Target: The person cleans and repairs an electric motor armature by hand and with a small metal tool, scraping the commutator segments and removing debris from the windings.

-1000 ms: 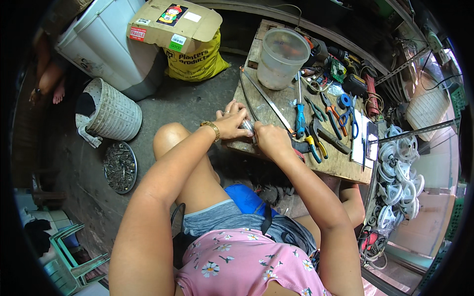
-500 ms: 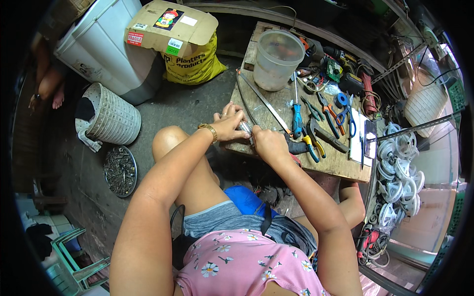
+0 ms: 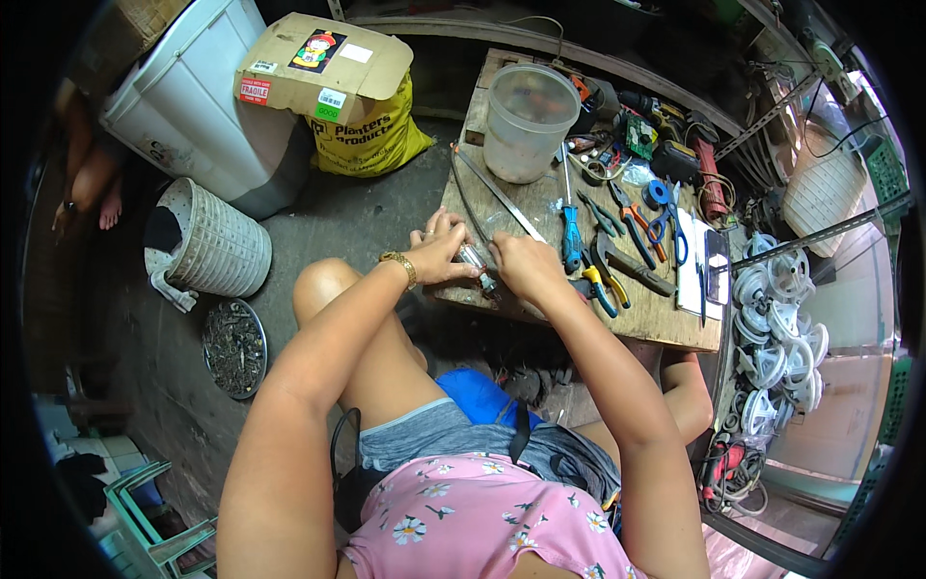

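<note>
My left hand (image 3: 440, 255) is closed around a small shiny cylindrical piece (image 3: 472, 258), part silvery and part clear, at the near left corner of the wooden bench (image 3: 656, 323). The piece's dark lower end shows below the fingers. Just right of it my right hand (image 3: 526, 264) has its fingers curled in; what they hold, if anything, is hidden. Beyond both hands, a long silvery metal bar (image 3: 503, 201) and a thin dark curved strip (image 3: 469, 201) run across the bench, meeting at the far end. Yellow-and-blue handled pliers (image 3: 600, 292) lie beside my right wrist.
A cloudy plastic bucket (image 3: 531, 125) stands farther back. A blue screwdriver (image 3: 571, 236), orange-handled pliers (image 3: 639, 232), blue scissors (image 3: 678, 227) and a phone (image 3: 717, 261) lie to the right. White plastic wheel-like parts (image 3: 772, 318) hang beyond the bench. A basket (image 3: 227, 246) stands on the floor left.
My right hand has shifted slightly away from the cylindrical piece, so its lower end now shows between the hands. My left hand keeps its hold. The whole view has shifted slightly.
</note>
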`<act>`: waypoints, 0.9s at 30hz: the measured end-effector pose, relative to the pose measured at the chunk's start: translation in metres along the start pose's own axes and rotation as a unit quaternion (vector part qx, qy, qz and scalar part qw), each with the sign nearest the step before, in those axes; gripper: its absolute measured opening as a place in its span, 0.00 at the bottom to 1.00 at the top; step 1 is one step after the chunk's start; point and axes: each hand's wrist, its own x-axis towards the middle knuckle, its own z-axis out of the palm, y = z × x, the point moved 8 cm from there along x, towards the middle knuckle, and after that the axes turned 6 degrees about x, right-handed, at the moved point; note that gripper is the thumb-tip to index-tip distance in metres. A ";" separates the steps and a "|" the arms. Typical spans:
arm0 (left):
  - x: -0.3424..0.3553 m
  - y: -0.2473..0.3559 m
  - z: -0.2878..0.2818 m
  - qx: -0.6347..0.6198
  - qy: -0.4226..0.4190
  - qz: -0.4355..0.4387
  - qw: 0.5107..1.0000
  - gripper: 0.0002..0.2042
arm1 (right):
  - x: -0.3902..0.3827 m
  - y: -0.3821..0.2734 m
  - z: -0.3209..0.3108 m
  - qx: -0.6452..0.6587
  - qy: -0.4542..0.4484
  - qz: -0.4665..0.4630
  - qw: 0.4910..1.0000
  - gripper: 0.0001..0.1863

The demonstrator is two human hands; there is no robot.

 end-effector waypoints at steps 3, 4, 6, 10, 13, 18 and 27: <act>0.003 0.008 -0.001 0.000 -0.012 0.002 1.000 0.32 | 0.015 0.001 0.011 0.000 -0.019 -0.003 1.000 0.14; 0.001 0.006 -0.001 -0.002 -0.002 0.006 1.000 0.32 | 0.016 -0.003 0.011 0.001 -0.026 -0.004 1.000 0.14; -0.001 0.001 0.000 0.003 0.008 0.003 1.000 0.32 | 0.020 -0.010 0.013 -0.006 -0.035 -0.010 0.999 0.14; -0.003 0.003 -0.001 0.004 -0.002 0.002 1.000 0.33 | 0.022 -0.011 0.018 -0.027 -0.042 -0.023 0.998 0.14; -0.002 0.005 -0.003 0.001 0.004 0.002 1.000 0.33 | 0.022 -0.012 0.020 -0.040 -0.050 -0.031 0.997 0.13; -0.004 0.005 -0.004 0.007 0.005 -0.002 1.000 0.33 | 0.020 -0.017 0.018 -0.044 -0.051 -0.033 0.997 0.12; -0.004 0.005 -0.004 0.009 0.000 -0.004 1.000 0.34 | 0.022 -0.023 0.017 -0.065 -0.061 -0.037 0.995 0.13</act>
